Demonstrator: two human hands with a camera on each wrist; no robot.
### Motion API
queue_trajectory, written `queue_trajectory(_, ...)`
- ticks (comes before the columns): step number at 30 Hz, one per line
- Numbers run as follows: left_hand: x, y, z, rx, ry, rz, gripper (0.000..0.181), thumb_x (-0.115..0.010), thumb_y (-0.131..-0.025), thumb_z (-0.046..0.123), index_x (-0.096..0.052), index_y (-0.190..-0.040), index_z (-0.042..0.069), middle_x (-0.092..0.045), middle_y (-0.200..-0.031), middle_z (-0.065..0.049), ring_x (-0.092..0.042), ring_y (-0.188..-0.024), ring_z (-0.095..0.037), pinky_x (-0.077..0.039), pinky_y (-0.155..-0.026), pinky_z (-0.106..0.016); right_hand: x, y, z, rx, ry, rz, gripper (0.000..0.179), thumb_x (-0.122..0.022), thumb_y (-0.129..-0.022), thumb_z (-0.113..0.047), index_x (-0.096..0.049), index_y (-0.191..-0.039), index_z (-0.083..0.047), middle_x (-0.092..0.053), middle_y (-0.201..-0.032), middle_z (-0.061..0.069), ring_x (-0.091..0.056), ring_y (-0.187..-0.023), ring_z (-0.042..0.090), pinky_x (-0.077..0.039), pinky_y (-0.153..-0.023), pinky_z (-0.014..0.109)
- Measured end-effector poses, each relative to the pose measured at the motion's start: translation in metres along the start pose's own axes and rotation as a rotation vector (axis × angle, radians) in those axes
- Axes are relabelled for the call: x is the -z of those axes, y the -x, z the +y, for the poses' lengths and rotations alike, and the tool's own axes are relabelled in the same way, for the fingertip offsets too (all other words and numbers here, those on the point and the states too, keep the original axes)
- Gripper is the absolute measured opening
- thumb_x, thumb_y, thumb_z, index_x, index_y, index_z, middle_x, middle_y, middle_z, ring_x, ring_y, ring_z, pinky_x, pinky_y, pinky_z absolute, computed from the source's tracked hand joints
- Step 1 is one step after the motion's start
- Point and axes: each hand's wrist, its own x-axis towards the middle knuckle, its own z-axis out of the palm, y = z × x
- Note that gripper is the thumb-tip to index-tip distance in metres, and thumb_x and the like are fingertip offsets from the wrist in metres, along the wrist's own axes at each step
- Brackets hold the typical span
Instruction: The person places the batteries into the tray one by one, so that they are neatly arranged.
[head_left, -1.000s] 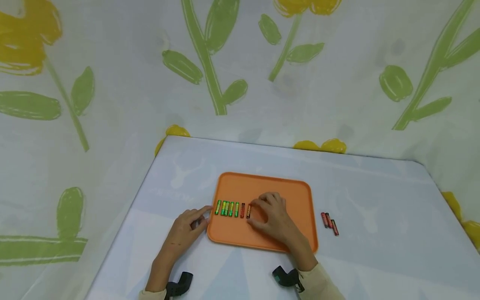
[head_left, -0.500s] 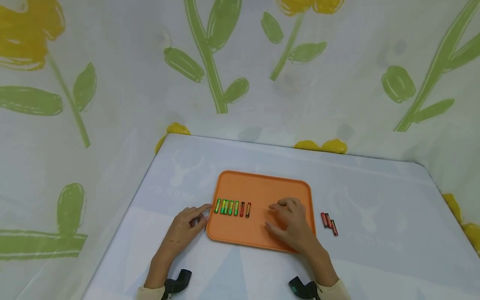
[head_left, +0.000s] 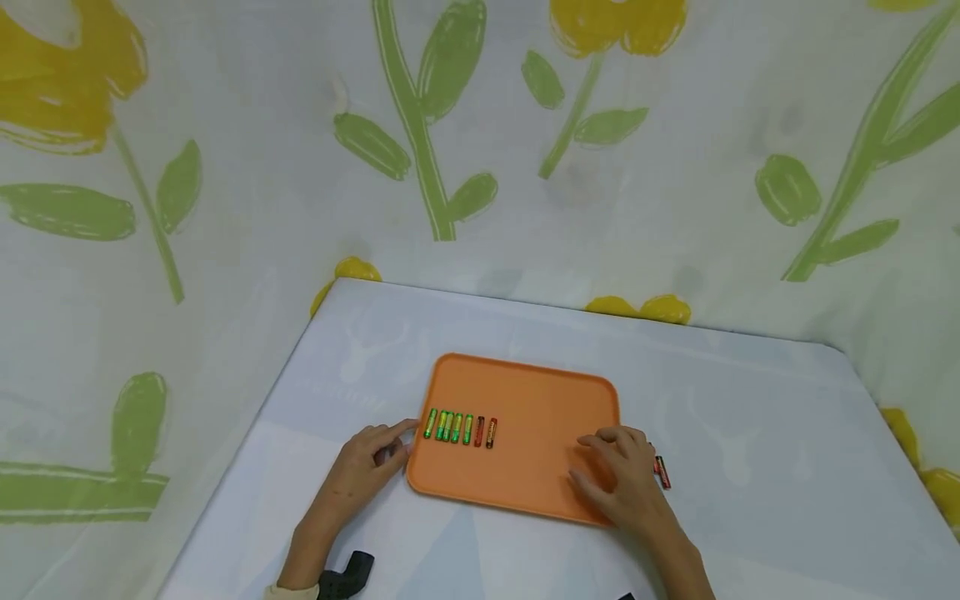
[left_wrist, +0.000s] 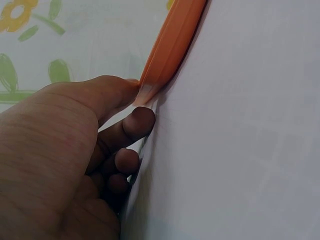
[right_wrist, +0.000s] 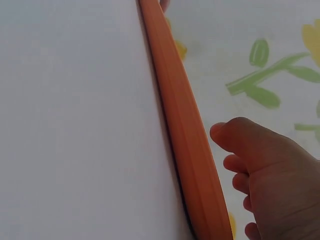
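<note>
Behind my pale tabletop [head_left: 787, 508], I see a whitish far wall [head_left: 675, 208] with yellow flowers [head_left: 654, 27] and green leaves [head_left: 453, 58].

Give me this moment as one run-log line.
left hand: touches orange tray; right hand: over orange tray, holding nothing; green batteries, red batteries: in row on tray; other red batteries: on table, partly hidden

Tray [head_left: 540, 400] middle: a lane is left between the battery row [head_left: 457, 427] and right hand [head_left: 626, 475].
Left rim [head_left: 427, 392]: partly blocked by the left hand [head_left: 360, 468].
Loose batteries [head_left: 663, 472]: partly screened by the right hand.
</note>
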Motion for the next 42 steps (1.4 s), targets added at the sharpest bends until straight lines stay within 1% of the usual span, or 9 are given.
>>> queue_trajectory(3, -0.001, 0.0, 0.001, 0.008, 0.005, -0.014, 0.04, -0.073, -0.094, 0.016, -0.068, -0.132, 0.023, -0.054, -0.079, 0.015, -0.044, -0.071, -0.008, -0.041, -0.062, -0.025, 0.01, 0.009, 0.004, -0.023, 0.002, 0.002, 0.037, -0.083, -0.077, -0.015, -0.07, -0.111, -0.009, -0.055, -0.108, 0.006, -0.043, -0.111, 0.035, -0.027, -0.088, 0.052)
queue_trajectory(6, -0.001, -0.001, 0.001, 0.019, -0.005, -0.017, 0.039, -0.072, -0.095, 0.019, -0.067, -0.133, 0.025, -0.054, -0.08, 0.014, -0.044, -0.072, -0.009, -0.04, -0.063, -0.025, 0.017, 0.014, 0.012, -0.031, 0.007, 0.011, 0.033, -0.075, -0.088, -0.031, -0.07, -0.111, -0.007, -0.054, -0.108, 0.008, -0.042, -0.111, 0.036, -0.026, -0.089, 0.052)
queue_trajectory(10, -0.001, 0.0, 0.002, 0.014, -0.014, -0.019, 0.039, -0.071, -0.095, 0.019, -0.067, -0.134, 0.024, -0.054, -0.081, 0.013, -0.043, -0.072, -0.009, -0.04, -0.063, -0.026, 0.022, 0.021, 0.024, -0.027, 0.044, 0.03, 0.051, -0.058, -0.097, -0.051, -0.069, -0.112, -0.003, -0.054, -0.108, 0.013, -0.042, -0.107, 0.039, -0.027, -0.087, 0.054)
queue_trajectory(14, 0.0, 0.0, 0.002, -0.003, -0.013, -0.026, 0.039, -0.07, -0.096, 0.019, -0.066, -0.135, 0.023, -0.054, -0.081, 0.013, -0.043, -0.072, -0.009, -0.04, -0.063, -0.026, 0.027, 0.024, 0.03, -0.04, 0.069, 0.046, 0.056, -0.055, -0.098, -0.054, -0.069, -0.11, -0.001, -0.053, -0.107, 0.016, -0.042, -0.105, 0.043, -0.027, -0.084, 0.055)
queue_trajectory(19, 0.001, 0.002, 0.002, -0.014, -0.018, -0.021, 0.04, -0.069, -0.097, 0.019, -0.065, -0.136, 0.021, -0.054, -0.081, 0.012, -0.043, -0.072, -0.009, -0.04, -0.063, -0.026, 0.031, 0.023, 0.034, -0.045, 0.051, 0.065, 0.046, -0.063, -0.097, -0.044, -0.069, -0.109, 0.0, -0.054, -0.104, 0.015, -0.041, -0.104, 0.045, -0.025, -0.085, 0.057)
queue_trajectory(22, 0.001, 0.002, 0.004, -0.005, -0.04, -0.017, 0.04, -0.07, -0.096, 0.017, -0.065, -0.135, 0.021, -0.054, -0.081, 0.012, -0.043, -0.071, -0.009, -0.039, -0.062, -0.026, 0.034, 0.024, 0.037, -0.054, 0.045, 0.071, 0.035, -0.078, -0.086, -0.023, -0.069, -0.11, 0.001, -0.054, -0.104, 0.017, -0.042, -0.104, 0.046, -0.025, -0.086, 0.057)
queue_trajectory(25, 0.001, 0.001, 0.006, -0.02, -0.053, -0.013, 0.04, -0.071, -0.095, 0.015, -0.066, -0.134, 0.02, -0.054, -0.08, 0.012, -0.042, -0.07, -0.009, -0.038, -0.061, -0.026, 0.038, 0.027, 0.04, -0.094, 0.05, 0.065, 0.043, -0.082, -0.071, -0.004, -0.069, -0.112, 0.0, -0.054, -0.109, 0.017, -0.041, -0.106, 0.045, -0.026, -0.087, 0.057)
queue_trajectory(33, -0.001, 0.0, 0.005, -0.02, -0.054, -0.006, 0.04, -0.071, -0.095, 0.016, -0.066, -0.134, 0.02, -0.054, -0.08, 0.013, -0.042, -0.07, -0.009, -0.039, -0.062, -0.026, 0.046, 0.029, 0.05, -0.129, 0.079, -0.009, 0.046, -0.081, -0.073, -0.006, -0.067, -0.116, -0.001, -0.052, -0.113, 0.019, -0.037, -0.11, 0.047, -0.026, -0.086, 0.058)
queue_trajectory(42, -0.001, -0.001, 0.003, -0.017, -0.043, -0.023, 0.04, -0.07, -0.096, 0.018, -0.066, -0.135, 0.021, -0.054, -0.081, 0.012, -0.042, -0.071, -0.01, -0.039, -0.063, -0.027, 0.061, 0.026, 0.066, -0.032, 0.139, -0.093, 0.046, -0.076, -0.072, -0.007, -0.066, -0.117, -0.001, -0.052, -0.109, 0.018, -0.041, -0.105, 0.044, -0.027, -0.08, 0.057)
